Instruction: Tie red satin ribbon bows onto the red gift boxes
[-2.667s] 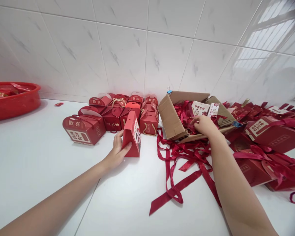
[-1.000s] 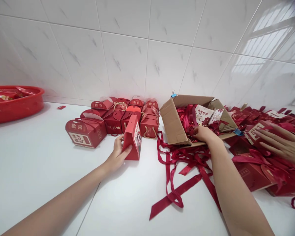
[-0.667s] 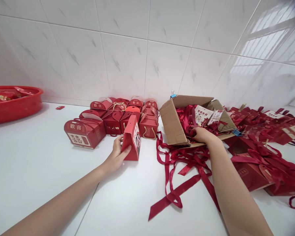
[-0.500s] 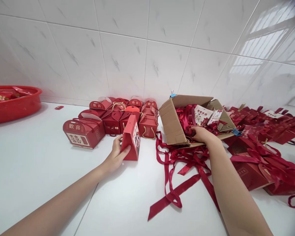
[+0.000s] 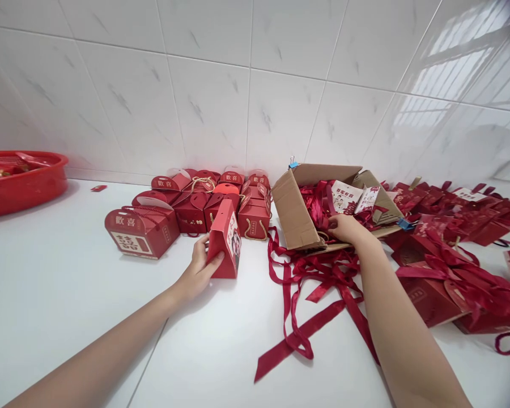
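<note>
My left hand [image 5: 200, 265] is closed around the side of a red gift box [image 5: 224, 243], which stands upright on the white table with a printed picture on its right face. My right hand [image 5: 347, 229] reaches into an open cardboard box [image 5: 295, 212]. Its fingertips are curled down among the contents, and what they hold, if anything, is hidden. Inside the cardboard box lie dark red ribbons [image 5: 317, 207] and white printed cards [image 5: 346, 196]. A tangle of loose dark red ribbon [image 5: 297, 328] spills from its front onto the table.
Several red gift boxes [image 5: 255, 218] with handles stand behind my left hand, and one [image 5: 142, 229] sits apart at their left. Ribbon-tied red boxes [image 5: 433, 292] crowd the right side. At far left is a red plastic basket [image 5: 25, 190]. A tiled wall [image 5: 212, 113] closes off the back.
The view has shifted very slightly. Both hands stay nearly where they were, the left on the gift box and the right inside the cardboard box.
</note>
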`<control>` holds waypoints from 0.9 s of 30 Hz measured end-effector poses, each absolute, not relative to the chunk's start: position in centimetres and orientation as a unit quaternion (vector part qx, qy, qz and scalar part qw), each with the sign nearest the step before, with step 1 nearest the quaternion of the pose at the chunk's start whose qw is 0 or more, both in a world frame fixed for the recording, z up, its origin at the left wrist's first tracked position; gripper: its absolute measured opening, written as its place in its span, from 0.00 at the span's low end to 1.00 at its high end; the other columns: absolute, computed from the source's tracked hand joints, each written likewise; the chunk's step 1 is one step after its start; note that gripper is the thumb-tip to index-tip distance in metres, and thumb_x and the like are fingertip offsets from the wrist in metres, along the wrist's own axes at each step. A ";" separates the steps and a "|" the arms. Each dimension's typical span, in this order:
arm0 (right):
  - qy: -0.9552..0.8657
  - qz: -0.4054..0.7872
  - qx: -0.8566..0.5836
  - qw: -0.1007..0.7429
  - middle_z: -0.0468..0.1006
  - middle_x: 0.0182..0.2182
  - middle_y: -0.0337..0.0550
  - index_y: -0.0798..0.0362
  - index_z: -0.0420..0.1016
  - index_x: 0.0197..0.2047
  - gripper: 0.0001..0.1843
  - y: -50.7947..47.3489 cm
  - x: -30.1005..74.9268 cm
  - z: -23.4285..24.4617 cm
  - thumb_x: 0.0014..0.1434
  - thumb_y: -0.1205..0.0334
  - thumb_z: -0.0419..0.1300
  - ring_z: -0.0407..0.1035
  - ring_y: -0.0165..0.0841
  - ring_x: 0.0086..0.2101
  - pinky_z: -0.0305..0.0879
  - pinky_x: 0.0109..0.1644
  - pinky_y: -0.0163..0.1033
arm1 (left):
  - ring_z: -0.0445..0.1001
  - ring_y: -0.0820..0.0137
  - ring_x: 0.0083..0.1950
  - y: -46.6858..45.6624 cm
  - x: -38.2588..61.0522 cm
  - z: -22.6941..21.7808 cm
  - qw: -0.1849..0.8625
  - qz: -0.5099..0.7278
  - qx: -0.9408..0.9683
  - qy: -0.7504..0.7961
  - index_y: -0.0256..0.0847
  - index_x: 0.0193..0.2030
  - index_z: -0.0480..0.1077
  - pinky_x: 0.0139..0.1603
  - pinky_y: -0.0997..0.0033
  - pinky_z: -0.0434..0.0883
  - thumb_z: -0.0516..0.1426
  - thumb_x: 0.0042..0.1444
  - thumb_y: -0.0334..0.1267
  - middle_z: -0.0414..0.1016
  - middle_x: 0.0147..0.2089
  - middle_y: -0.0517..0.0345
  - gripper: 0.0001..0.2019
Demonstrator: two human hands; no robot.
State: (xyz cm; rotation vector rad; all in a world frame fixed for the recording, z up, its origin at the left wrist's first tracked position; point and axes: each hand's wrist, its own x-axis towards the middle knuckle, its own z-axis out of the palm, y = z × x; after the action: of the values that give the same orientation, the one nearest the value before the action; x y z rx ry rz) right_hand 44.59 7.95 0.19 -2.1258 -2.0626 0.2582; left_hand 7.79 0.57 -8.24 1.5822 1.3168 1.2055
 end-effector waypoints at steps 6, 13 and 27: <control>-0.659 0.090 -0.735 0.133 0.80 0.35 0.47 0.51 0.81 0.35 0.10 8.4 45.1 -0.4 0.49 0.69 0.61 0.74 0.38 0.39 0.65 0.44 0.36 | 0.54 0.56 0.64 0.6 7.8 -8.4 0.364 0.466 0.619 0.516 0.49 0.58 0.51 0.66 0.49 0.53 0.51 0.58 0.54 0.55 0.60 0.50 0.24; -0.570 0.058 -0.758 0.311 0.80 0.34 0.52 0.57 0.81 0.36 0.10 9.2 45.8 -0.4 0.50 0.63 0.63 0.72 0.43 0.42 0.64 0.50 0.42 | 0.53 0.58 0.65 0.6 7.7 -8.3 0.373 0.470 0.612 0.516 0.51 0.59 0.51 0.67 0.51 0.52 0.51 0.58 0.54 0.55 0.61 0.52 0.25; -0.399 0.132 -0.462 0.781 0.68 0.24 0.36 0.53 0.67 0.35 0.05 7.5 43.9 2.8 0.53 0.66 0.58 0.58 0.23 0.17 0.56 0.21 0.31 | 0.62 0.48 0.62 1.1 7.0 -8.2 0.482 0.504 0.568 0.438 0.43 0.59 0.63 0.61 0.46 0.61 0.60 0.49 0.53 0.66 0.61 0.48 0.31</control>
State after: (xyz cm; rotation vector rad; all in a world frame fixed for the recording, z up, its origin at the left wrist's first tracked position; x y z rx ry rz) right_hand 43.95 7.51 2.79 -0.9979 -0.8609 0.2841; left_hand 6.95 1.05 -8.20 1.3833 1.0675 1.2273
